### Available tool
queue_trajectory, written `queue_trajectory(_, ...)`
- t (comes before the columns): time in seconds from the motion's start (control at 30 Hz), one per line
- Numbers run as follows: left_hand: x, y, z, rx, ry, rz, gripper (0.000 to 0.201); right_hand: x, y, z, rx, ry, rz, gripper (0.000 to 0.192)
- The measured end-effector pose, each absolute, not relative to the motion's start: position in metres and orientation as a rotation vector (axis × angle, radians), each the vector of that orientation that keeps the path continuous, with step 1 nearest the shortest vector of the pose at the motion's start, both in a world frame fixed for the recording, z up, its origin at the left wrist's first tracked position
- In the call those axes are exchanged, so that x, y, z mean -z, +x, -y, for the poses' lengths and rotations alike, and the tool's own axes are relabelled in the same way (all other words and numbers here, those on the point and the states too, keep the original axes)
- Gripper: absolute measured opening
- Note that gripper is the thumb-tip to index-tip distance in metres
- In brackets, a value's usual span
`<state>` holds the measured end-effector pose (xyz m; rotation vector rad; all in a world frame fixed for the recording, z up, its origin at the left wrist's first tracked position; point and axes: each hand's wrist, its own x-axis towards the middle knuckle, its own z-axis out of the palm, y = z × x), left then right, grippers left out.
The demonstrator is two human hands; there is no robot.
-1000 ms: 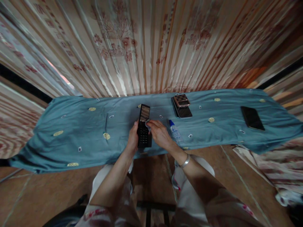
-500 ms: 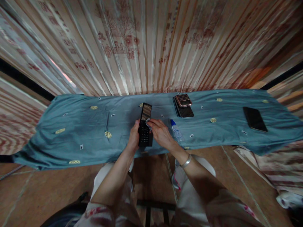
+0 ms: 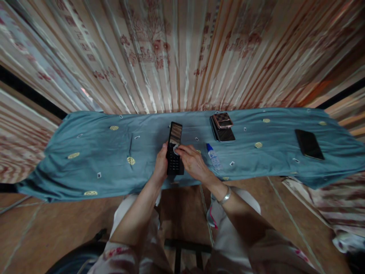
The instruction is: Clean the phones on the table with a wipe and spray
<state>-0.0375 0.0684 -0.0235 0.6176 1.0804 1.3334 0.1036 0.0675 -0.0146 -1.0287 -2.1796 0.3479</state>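
Note:
A black flip phone (image 3: pixel 174 148) stands opened over the blue cloth (image 3: pixel 94 152), screen up and keypad below. My left hand (image 3: pixel 161 164) grips its lower half from the left side. Pressed against the phone's hinge area is a small pale wipe (image 3: pixel 176 147), pinched in the fingers of my right hand (image 3: pixel 192 161), which wears a metal bangle at the wrist.
A small bottle with a blue cap (image 3: pixel 213 156) lies just right of my hands. Farther back rests a stack of phones (image 3: pixel 222 127), and a dark smartphone (image 3: pixel 309 144) lies at the right. Striped curtains hang behind; brown floor lies below.
My right hand with the wipe has slid a little left across the phone's middle. The view has shifted slightly; the phone stays in my left hand.

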Motion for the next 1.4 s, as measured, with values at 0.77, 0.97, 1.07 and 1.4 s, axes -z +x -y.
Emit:
queue_trajectory(0.77,0.018,-0.039,-0.067,-1.371,0.702,-1.002,0.049,0.019,0.109,-0.069,-0.282,-1.069,2.207,0.038)
queue_trajectory(0.97,0.019,-0.038,-0.067,-1.367,0.71,-1.025,0.05,0.017,0.108,-0.067,-0.299,-1.055,2.196,0.038)
queue_trajectory(1.07,0.021,-0.036,-0.067,-1.378,0.775,-1.079,0.045,0.017,0.106,-0.065,-0.318,-1.018,2.213,0.038)
queue_trajectory(1.4,0.02,-0.036,-0.069,-1.378,0.844,-1.188,0.046,0.016,0.101,-0.057,-0.32,-0.935,2.272,0.04)
